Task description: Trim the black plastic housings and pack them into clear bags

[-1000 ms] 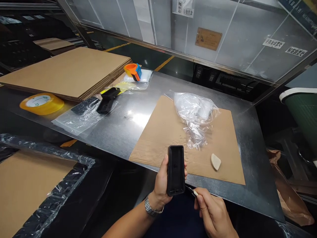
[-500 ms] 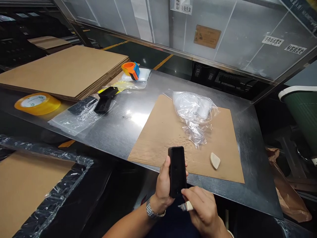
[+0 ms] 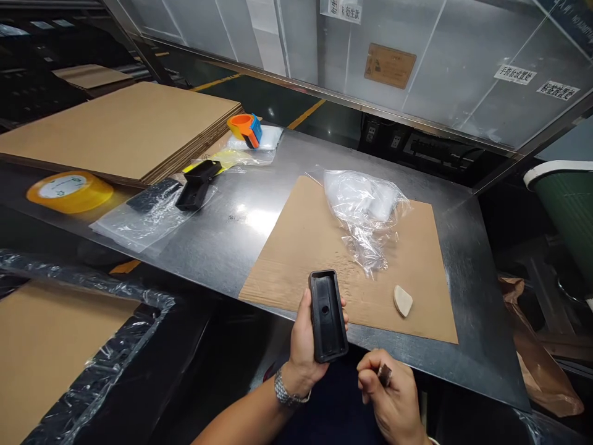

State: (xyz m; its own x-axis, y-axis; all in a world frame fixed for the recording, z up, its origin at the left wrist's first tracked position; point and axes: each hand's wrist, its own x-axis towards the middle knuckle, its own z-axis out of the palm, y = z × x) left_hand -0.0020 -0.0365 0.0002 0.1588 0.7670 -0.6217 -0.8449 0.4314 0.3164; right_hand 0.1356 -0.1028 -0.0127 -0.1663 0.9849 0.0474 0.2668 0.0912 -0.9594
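My left hand [image 3: 308, 346], with a metal watch at its wrist, is wrapped round a narrow black plastic box [image 3: 330, 324]. The box's hollow side faces me, and a small round hole shows in its floor. To the right and apart from it, my right hand [image 3: 386, 389] is closed on a small tool [image 3: 384, 374], of which only a brownish end shows. A cream wedge-shaped piece [image 3: 403, 301] rests on the cardboard sheet [image 3: 287, 266], with a crumpled clear plastic bag [image 3: 361, 204] farther back.
On the metal table [image 3: 250, 185] to the left, two joined-looking black boxes [image 3: 198, 185] lie on clear plastic bags. Beside them are a roll of yellow tape [image 3: 69, 193], an orange-and-blue tape dispenser [image 3: 245, 130] and stacked cardboard [image 3: 130, 127]. A green bin [image 3: 563, 210] stands right.
My right hand has drawn away from the box's lower end, to the right, and turned; the tool's metal tip no longer shows. My left hand has tilted the box, so its inside shows more.
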